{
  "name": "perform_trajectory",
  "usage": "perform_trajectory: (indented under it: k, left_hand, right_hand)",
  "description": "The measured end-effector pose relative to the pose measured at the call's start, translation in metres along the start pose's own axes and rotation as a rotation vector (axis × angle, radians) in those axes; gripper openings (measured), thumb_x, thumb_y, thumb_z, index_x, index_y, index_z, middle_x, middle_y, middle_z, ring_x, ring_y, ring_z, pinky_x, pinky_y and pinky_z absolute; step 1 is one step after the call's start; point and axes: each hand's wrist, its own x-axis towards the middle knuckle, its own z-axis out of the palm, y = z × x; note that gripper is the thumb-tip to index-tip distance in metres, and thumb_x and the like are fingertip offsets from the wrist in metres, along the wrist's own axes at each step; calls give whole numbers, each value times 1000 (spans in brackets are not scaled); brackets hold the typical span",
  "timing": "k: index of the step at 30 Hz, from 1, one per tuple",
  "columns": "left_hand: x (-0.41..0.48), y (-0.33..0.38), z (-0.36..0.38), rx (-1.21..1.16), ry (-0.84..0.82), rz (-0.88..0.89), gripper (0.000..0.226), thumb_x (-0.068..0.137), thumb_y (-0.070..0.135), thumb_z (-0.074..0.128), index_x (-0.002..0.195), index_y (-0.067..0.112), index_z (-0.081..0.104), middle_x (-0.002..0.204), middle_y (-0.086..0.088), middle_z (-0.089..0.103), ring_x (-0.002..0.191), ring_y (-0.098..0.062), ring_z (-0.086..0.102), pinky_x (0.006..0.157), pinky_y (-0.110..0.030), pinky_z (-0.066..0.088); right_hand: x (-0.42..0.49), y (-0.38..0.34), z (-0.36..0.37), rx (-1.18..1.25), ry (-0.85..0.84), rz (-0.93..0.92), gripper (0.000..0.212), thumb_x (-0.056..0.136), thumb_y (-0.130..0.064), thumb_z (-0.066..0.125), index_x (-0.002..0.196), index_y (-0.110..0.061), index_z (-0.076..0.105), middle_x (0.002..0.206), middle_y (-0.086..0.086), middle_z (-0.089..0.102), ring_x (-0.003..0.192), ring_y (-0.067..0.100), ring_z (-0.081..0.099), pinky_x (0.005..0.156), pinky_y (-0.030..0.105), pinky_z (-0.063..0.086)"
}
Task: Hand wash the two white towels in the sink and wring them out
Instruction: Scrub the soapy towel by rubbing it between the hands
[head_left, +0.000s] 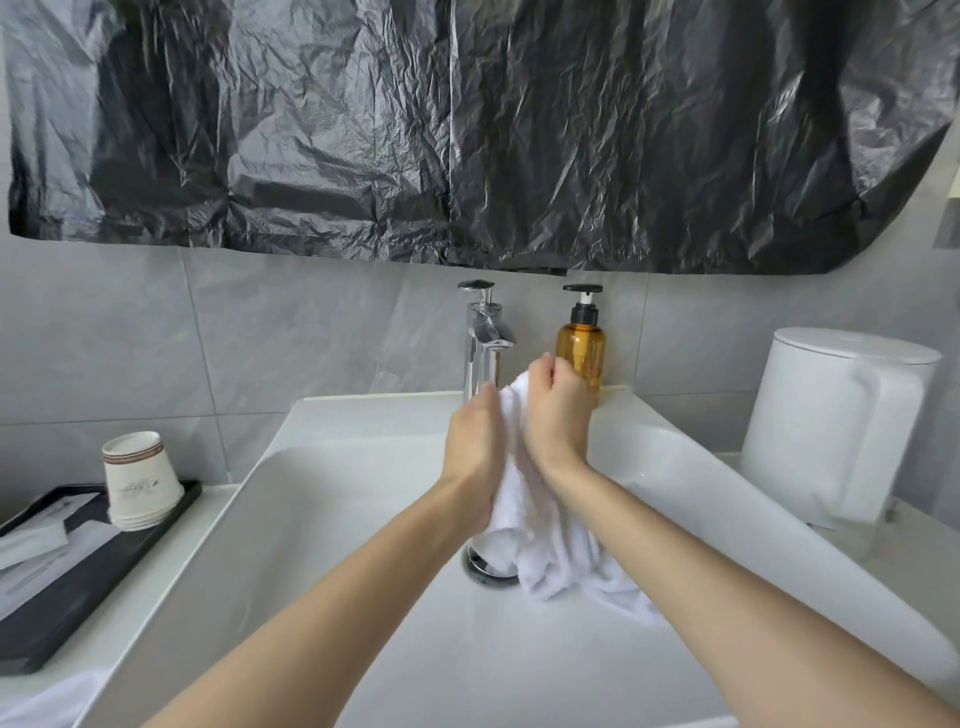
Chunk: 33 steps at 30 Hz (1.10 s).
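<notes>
Left hand (475, 447) and right hand (553, 410) clamp the white towel (540, 540) between them; fingers (544, 370) curled.

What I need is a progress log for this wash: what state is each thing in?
towel: bunched, gripped by both hands, tail lying in sink
left hand: grips towel
right hand: grips towel
drain: partly covered by towel
soap bottle: upright, pump on
paper cups: stacked upside down on tray
white jug: lid on

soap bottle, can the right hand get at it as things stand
Probably yes: the right hand is just in front of the soap bottle with nothing between them, but it grips the towel and would have to let go.
</notes>
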Motion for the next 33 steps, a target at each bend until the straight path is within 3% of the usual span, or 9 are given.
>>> perform_trajectory:
  k: [2,4,9,13,16,20,24,28,33]
  left_hand:
    - [1,6,-3,-1,15,18,41,102,30,37,80,6,61,74,-11,62,63,-18,61,58,-19,48]
    - [11,4,-8,-18,73,49,41,104,27,35,69,11,51,64,-5,54,55,-13,52,46,-18,41]
    - [-3,1,1,-33,-58,-31,29,100,28,39,90,8,59,81,-14,61,75,-21,61,70,-28,48]
    - [5,3,-5,-32,3,14,38,103,24,37,73,9,54,52,-2,59,47,-11,59,44,-14,42]
    - [0,-1,-2,-12,-33,-26,31,100,26,40,90,7,61,79,-13,62,70,-22,62,62,-25,49]
    - [3,4,-3,0,-16,7,34,101,22,42,70,13,53,54,0,54,47,-10,53,44,-16,40]
    - [-8,4,3,40,-84,-40,21,95,24,43,88,10,57,79,-14,56,72,-24,56,66,-32,45]
    - [0,6,0,56,-28,49,23,98,22,42,82,11,55,71,-9,52,68,-21,51,55,-25,42]
    - [-7,4,3,88,-100,93,20,101,25,41,92,13,53,82,-11,51,74,-22,48,65,-31,40]
  right_hand:
    - [-13,1,-1,-10,-54,-97,44,101,-16,43,59,-22,31,50,-7,35,50,8,39,55,30,24]
    - [-31,-1,0,-3,-155,-205,44,101,-17,45,60,-24,28,46,-7,32,46,8,36,50,26,24]
    - [0,4,-3,-7,-7,-6,45,102,-16,40,59,-18,29,52,-7,34,49,8,33,58,31,23]
    - [-20,5,-2,4,-154,-187,45,101,-16,44,60,-23,27,46,-8,37,46,7,31,51,27,22]
    - [2,2,1,20,14,1,47,101,-14,43,57,-19,29,48,-7,34,47,9,31,58,30,24]
    - [-24,-1,-2,25,-78,-168,47,100,-15,47,58,-22,27,43,-7,36,45,8,30,48,25,22]
    - [8,-6,-4,61,66,106,47,100,-13,43,54,-17,33,49,-7,36,47,8,36,56,29,23]
    - [-14,0,-3,28,-95,-85,48,100,-16,46,56,-20,28,41,-8,35,46,8,27,50,28,21]
    - [4,-1,-5,50,21,86,49,99,-14,45,53,-17,30,45,-4,32,44,11,33,55,32,20]
